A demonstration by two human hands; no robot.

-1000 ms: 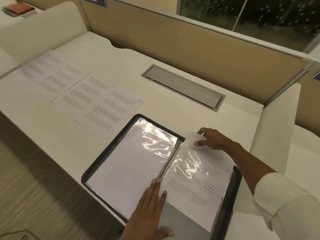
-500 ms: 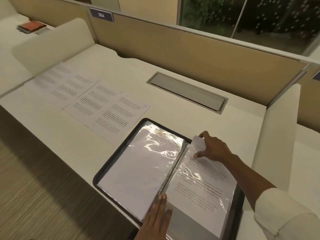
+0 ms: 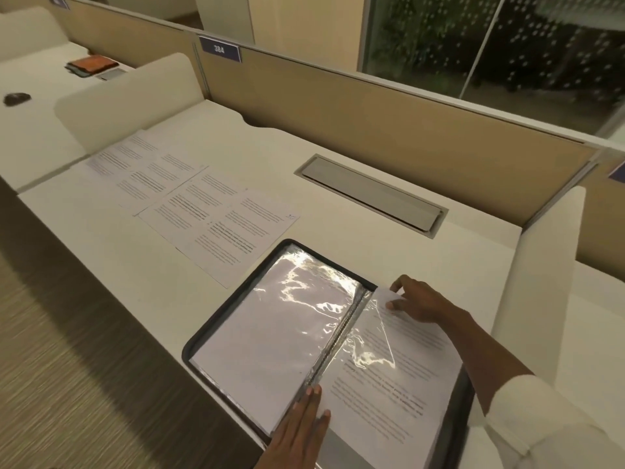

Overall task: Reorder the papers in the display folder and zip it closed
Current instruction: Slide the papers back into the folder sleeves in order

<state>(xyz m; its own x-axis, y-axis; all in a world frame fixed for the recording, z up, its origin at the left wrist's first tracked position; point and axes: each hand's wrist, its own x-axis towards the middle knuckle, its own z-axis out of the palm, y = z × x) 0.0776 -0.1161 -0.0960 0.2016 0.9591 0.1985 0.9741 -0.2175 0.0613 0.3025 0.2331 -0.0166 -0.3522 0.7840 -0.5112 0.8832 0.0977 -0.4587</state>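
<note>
We seem to be seating a sheet (image 3: 389,397) in the open folder (image 3: 461,411) beneath us: right fingers (image 3: 400,303) pinch its top corner, left fingers (image 3: 310,402) lie straight beside the spine (image 3: 338,340). Next, push it home.

Left hand (image 3: 299,429): enters from the lower centre of the frame, palm down, fingers straight and held together, pointing up-frame. The fingertips (image 3: 313,392) press flat on the display folder (image 3: 234,294) at the lower end of its spine.

Right hand (image 3: 417,302): positioned right of centre, fingers curled, thumb and index finger pinching the top corner of the sheet (image 3: 389,384). The forearm runs diagonally to the lower right corner, where a white sleeve (image 3: 541,421) covers it.
</note>
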